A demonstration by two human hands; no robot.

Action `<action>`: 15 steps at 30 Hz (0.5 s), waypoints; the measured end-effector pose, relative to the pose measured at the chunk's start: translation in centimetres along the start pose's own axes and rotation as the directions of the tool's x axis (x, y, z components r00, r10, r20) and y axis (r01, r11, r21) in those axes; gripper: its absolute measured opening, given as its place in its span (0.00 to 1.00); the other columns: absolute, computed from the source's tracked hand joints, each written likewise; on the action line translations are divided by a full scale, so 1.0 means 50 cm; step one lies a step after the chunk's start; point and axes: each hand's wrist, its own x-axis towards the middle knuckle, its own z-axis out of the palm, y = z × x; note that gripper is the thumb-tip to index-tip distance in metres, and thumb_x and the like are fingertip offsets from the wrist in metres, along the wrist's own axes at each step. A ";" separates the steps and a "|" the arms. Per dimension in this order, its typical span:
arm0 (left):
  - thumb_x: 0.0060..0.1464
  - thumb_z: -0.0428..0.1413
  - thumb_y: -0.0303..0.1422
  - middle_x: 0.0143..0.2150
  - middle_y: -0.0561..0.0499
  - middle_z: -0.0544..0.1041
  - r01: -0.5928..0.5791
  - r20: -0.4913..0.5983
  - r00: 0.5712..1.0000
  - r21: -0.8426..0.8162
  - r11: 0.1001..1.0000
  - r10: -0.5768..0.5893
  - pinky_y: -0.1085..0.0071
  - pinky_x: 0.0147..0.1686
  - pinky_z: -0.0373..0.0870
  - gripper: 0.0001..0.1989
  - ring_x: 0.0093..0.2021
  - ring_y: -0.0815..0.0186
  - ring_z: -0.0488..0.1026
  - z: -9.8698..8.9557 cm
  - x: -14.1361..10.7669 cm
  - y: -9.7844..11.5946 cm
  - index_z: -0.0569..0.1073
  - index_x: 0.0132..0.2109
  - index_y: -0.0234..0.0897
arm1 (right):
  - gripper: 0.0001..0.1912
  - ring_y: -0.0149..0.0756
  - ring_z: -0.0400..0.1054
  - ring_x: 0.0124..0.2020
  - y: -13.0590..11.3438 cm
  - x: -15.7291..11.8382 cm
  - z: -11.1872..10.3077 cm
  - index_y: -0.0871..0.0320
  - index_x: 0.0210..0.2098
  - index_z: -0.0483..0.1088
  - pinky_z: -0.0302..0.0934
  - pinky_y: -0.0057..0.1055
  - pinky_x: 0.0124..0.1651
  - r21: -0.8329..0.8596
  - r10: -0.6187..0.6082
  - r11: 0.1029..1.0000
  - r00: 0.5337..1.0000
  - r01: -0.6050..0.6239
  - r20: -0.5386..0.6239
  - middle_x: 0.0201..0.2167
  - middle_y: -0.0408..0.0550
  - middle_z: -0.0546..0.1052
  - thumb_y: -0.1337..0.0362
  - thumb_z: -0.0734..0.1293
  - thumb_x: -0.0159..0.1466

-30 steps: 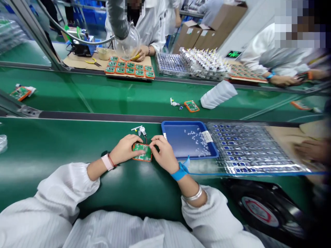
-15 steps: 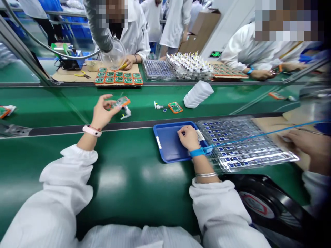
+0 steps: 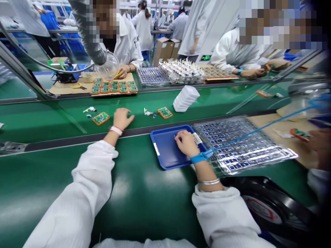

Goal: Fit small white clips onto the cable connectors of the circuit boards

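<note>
My left hand (image 3: 123, 119) reaches over the green belt with its fingers apart and nothing in them. Just left of it lies an orange-framed circuit board (image 3: 101, 118), with a wired white connector piece (image 3: 91, 109) beside it. A second orange-framed circuit board (image 3: 165, 112) rests farther right, joined to a similar white piece (image 3: 148, 112) and a small blue part (image 3: 154, 116). My right hand (image 3: 187, 143) is over the blue tray (image 3: 161, 162), its fingers curled together. Whatever is between those fingertips is too small to make out.
A clear blister tray (image 3: 232, 144) of small blue parts adjoins the blue tray. White stacked trays (image 3: 186, 99) stand on the belt. A black fan (image 3: 269, 203) sits at lower right. Across the line, a co-worker's hand (image 3: 123, 71) is near boards on cardboard (image 3: 113, 94).
My left hand has let go of the orange-framed circuit board, which now lies on the belt, and has moved right of it. My right hand stays over the blue tray.
</note>
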 end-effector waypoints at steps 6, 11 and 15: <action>0.54 0.55 0.42 0.44 0.39 0.72 -0.101 0.095 0.990 0.004 0.995 0.100 0.61 0.43 0.64 0.18 0.46 0.53 0.67 0.105 0.057 0.192 0.72 0.43 0.32 | 0.08 0.42 0.63 0.39 -0.008 -0.005 0.000 0.59 0.25 0.68 0.55 0.38 0.42 0.000 0.006 1.000 0.999 -0.006 -0.043 0.36 0.54 0.72 0.69 0.60 0.59; 0.56 0.52 0.33 0.43 0.39 0.71 -0.172 0.150 0.974 -0.005 0.985 0.171 0.60 0.44 0.63 0.09 0.48 0.53 0.67 0.106 0.061 0.166 0.73 0.39 0.32 | 0.08 0.43 0.62 0.40 -0.014 -0.008 -0.004 0.59 0.26 0.68 0.55 0.39 0.42 -0.019 -0.001 1.000 0.998 0.000 -0.059 0.37 0.54 0.72 0.69 0.59 0.59; 0.54 0.55 0.33 0.40 0.46 0.73 -0.263 0.213 0.940 -0.043 0.964 0.266 0.63 0.45 0.63 0.05 0.45 0.57 0.67 0.060 0.055 0.076 0.73 0.37 0.37 | 0.08 0.43 0.61 0.39 -0.015 -0.009 -0.002 0.58 0.26 0.68 0.54 0.38 0.40 -0.037 -0.013 0.999 0.998 0.010 -0.067 0.37 0.55 0.72 0.68 0.59 0.59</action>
